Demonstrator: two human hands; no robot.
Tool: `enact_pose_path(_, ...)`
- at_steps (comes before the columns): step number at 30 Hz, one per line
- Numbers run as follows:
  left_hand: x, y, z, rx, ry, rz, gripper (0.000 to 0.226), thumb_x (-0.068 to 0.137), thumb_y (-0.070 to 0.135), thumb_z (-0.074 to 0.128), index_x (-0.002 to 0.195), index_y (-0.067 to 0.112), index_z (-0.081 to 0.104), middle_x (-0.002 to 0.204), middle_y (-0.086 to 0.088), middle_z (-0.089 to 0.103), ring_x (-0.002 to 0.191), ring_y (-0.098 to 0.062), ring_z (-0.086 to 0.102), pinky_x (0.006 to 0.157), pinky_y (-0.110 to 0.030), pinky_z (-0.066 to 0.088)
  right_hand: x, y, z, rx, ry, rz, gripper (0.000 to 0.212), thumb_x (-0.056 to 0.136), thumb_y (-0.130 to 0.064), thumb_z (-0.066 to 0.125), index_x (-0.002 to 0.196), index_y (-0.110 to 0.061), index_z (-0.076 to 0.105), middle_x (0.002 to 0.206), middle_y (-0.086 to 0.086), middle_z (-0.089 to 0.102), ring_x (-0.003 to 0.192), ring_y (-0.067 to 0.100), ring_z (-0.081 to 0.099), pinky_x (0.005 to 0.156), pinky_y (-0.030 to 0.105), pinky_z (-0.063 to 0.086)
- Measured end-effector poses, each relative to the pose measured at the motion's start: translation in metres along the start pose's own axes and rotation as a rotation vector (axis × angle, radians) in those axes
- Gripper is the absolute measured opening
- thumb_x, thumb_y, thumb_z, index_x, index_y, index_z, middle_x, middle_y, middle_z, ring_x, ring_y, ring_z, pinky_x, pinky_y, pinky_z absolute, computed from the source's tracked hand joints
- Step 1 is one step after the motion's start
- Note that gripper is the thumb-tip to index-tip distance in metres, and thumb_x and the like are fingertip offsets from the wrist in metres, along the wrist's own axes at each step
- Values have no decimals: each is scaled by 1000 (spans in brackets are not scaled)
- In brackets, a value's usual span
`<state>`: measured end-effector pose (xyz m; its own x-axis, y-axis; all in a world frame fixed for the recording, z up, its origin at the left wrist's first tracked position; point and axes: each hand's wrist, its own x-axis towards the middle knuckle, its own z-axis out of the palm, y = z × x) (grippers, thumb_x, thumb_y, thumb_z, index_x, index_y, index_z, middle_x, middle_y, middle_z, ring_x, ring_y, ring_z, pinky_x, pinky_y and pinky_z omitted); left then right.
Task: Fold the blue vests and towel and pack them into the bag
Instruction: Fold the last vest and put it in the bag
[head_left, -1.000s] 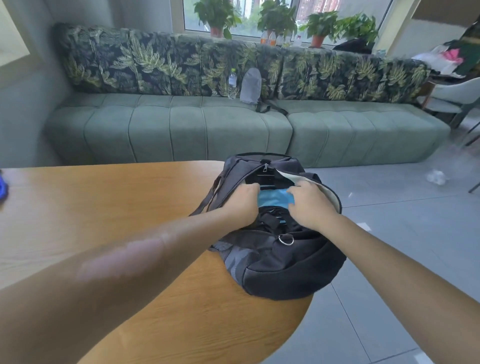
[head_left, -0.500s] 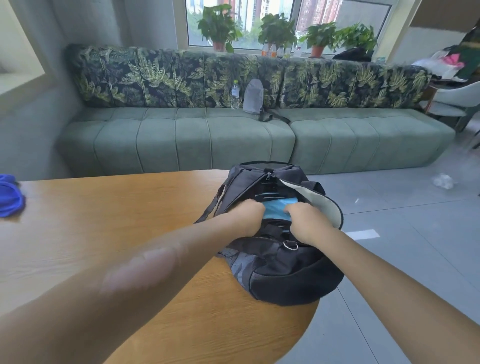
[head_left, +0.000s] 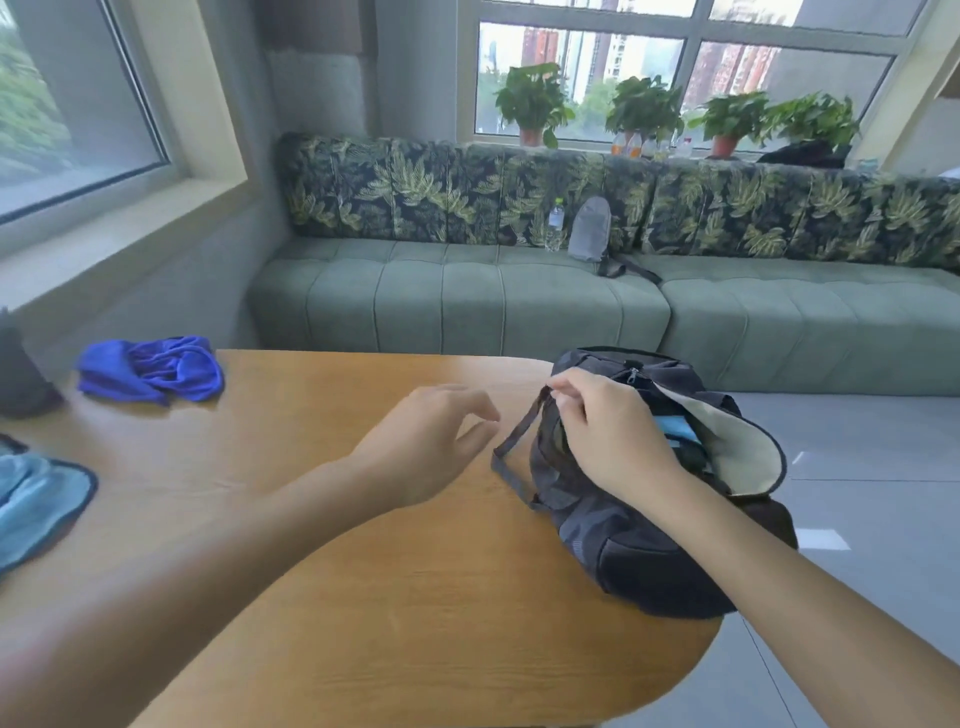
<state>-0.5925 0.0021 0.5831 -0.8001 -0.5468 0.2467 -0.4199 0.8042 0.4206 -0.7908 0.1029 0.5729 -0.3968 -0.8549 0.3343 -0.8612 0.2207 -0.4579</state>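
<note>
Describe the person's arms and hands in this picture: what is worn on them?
Nothing is worn: the left hand and right hand are gloveless, with no rings seen. Both forearms are sleeveless as far as the frame shows, with no watch or bracelet at either wrist.

No readable text, label, brand or number shows anywhere — the bag (head_left: 649, 519) bears no legible mark, and the bottle (head_left: 555, 223) on the sofa carries a label too small and blurred to read.

A green sofa (head_left: 519, 306) with leaf-print back fills the frame's middle. Potted plants (head_left: 644, 111) line the bright window (head_left: 675, 67) above. Grey floor (head_left: 872, 467) lies right; wooden table (head_left: 363, 597) below.
</note>
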Motion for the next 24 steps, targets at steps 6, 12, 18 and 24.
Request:
enact_pose_path(6, -92, -82, -40, 66, 99, -226, 20, 102, 36, 57, 112, 26, 71, 112, 13, 68, 89, -3, 50, 71, -18, 34, -8, -75, 49, 153, -141, -110, 29, 103, -22, 46, 126, -27, 64, 116, -9, 71, 109, 13, 65, 98, 40, 52)
enact_pose_path(12, -173, -190, -60, 152, 117, -464, 19, 102, 33, 58, 115, 24, 68, 116, 7, 68, 106, -17, 63, 89, -33, 48, -17, -138, 114, 195, -324, -174, 28, 103, -24, 49, 127, -34, 60, 111, -16, 68, 104, 5, 63, 96, 37, 53)
enact_pose_path(18, -253, -319, -83, 283, 223, -836, 24, 99, 25, 58, 121, 14, 60, 118, -7, 61, 113, -32, 57, 84, -42, 47, -26, -207, 183, 197, -541, -203, 26, 105, -24, 49, 129, -32, 57, 113, -16, 64, 103, 3, 61, 96, 31, 50)
enact_pose_path(24, -307, -390, -83, 374, 61, -1047, 35, 102, 40, 54, 122, 11, 49, 122, -10, 53, 116, -33, 50, 88, -38, 46, -29, -253, 236, 160, -683, -224, 29, 106, -31, 46, 134, -36, 53, 116, -19, 63, 105, 2, 60, 94, 27, 49)
